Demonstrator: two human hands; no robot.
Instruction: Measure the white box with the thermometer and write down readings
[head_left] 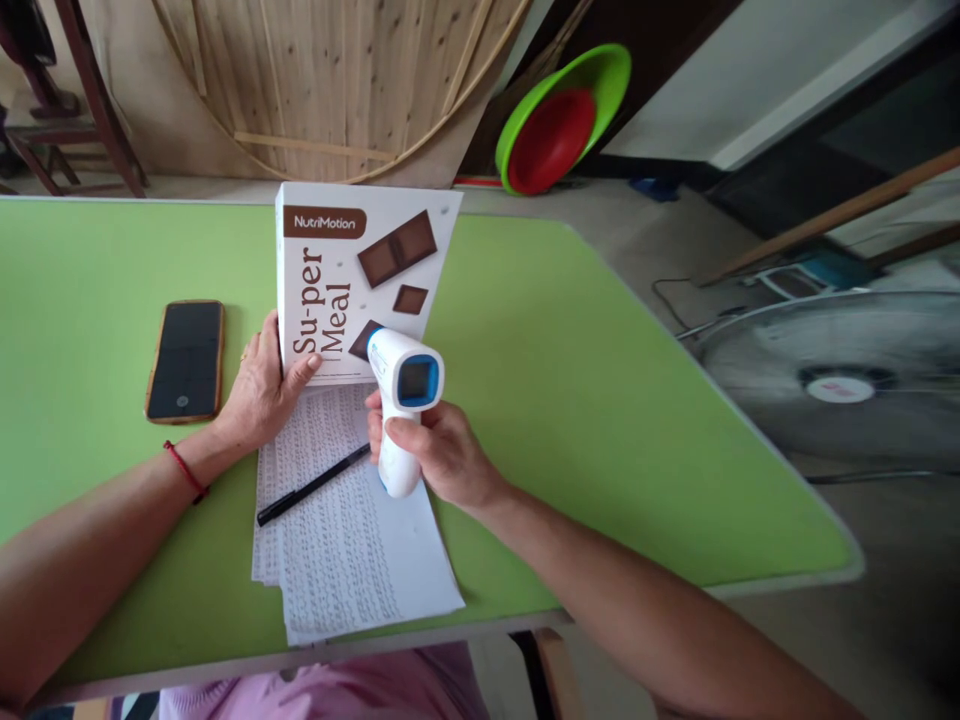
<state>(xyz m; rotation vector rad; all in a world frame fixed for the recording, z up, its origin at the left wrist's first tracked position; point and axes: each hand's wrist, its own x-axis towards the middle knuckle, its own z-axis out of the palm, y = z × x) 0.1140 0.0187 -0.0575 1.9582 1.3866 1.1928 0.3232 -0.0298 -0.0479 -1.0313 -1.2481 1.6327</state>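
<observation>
My left hand (266, 388) grips the lower left corner of a white box (315, 280) printed "NutriMotion Su-per Meal", its thumb on the front and its fingers along the side. The box is tilted up toward me. In my right hand (442, 450) is a white and blue infrared thermometer (401, 455), fingers wrapped round its handle. Its small screen faces me and looks dark; its nose is close to the box's lower right part. I cannot tell whether they touch. Below lie handwritten sheets of paper (360, 560) with a black pen (311, 487) across them.
A phone (184, 362) in a brown case lies on the green table (585, 430), left of the box. Beyond the right edge stands a fan (832, 385). Green (611, 75) and red basins (551, 140) lean at the back, near a round wooden board (337, 80).
</observation>
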